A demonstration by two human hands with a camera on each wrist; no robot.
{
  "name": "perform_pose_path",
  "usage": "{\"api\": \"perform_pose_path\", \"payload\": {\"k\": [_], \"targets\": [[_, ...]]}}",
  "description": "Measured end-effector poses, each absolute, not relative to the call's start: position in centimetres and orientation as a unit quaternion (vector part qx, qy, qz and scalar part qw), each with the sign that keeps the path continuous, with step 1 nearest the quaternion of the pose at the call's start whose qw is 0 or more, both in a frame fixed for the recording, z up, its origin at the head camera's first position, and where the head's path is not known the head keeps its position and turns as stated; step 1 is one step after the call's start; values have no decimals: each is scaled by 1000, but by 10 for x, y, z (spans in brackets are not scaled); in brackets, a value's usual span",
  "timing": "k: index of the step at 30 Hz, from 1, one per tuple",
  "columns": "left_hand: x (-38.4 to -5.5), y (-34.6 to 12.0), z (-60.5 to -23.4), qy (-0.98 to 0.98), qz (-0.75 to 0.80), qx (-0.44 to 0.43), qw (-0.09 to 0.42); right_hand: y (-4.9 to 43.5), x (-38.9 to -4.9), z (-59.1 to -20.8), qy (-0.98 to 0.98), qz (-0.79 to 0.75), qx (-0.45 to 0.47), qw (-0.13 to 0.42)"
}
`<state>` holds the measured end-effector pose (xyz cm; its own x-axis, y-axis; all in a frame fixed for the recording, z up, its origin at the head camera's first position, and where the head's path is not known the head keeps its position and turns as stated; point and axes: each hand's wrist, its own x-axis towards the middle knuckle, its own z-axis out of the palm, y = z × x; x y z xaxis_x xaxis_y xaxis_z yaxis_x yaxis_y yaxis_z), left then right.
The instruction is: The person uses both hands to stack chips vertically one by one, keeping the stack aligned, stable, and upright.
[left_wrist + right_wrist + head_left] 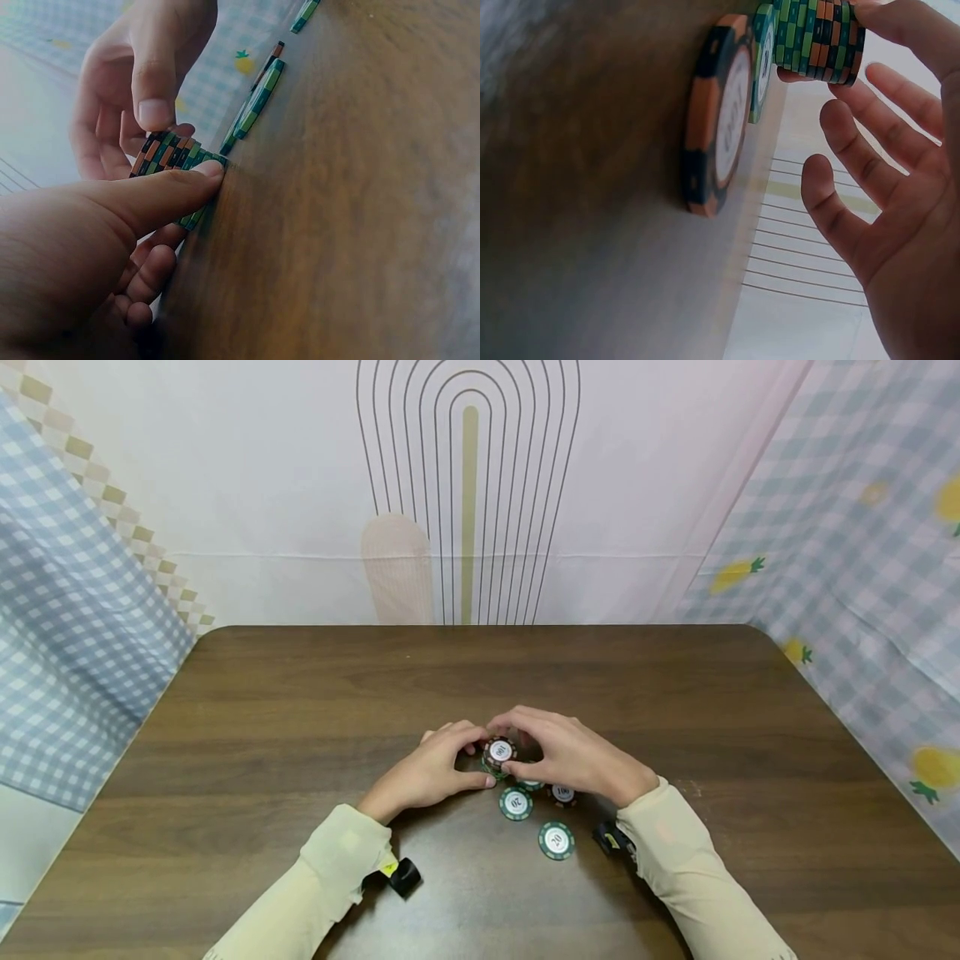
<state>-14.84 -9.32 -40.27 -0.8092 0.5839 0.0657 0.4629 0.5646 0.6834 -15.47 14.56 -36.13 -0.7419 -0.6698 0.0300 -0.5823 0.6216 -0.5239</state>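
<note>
A stack of poker chips (500,750) stands on the table between the two hands, its top chip black and orange with a white centre marked 100. Green chips make up the lower part, as the left wrist view shows. My left hand (435,770) holds the stack low down, thumb on the near side and fingers behind. At the top, my right hand (573,753) pinches the uppermost chips (847,45) between thumb and fingertips; its other fingers are spread. Part of the stack is hidden by the fingers.
Two green chips marked 20, one nearer (557,841) and one farther (516,803), lie flat before the stack. A black-orange 100 chip (562,794) and a partly hidden green chip (531,785) lie by the right hand. The brown table (300,693) meets hanging cloths behind.
</note>
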Motion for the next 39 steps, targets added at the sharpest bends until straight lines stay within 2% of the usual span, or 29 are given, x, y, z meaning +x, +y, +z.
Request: {"api": "perform_pose_path", "payload": {"k": [7, 14, 25, 39], "targets": [[-148, -94, -402, 881, 358, 298, 85, 148, -158, -362, 889, -271, -355, 102], [-147, -95, -400, 880, 361, 295, 92, 157, -161, -360, 894, -276, -321, 149], [-147, -95, -400, 880, 361, 294, 93, 172, -169, -365, 881, -269, -324, 217], [-147, -94, -399, 879, 361, 298, 92, 179, -168, -364, 871, -258, -342, 241]]}}
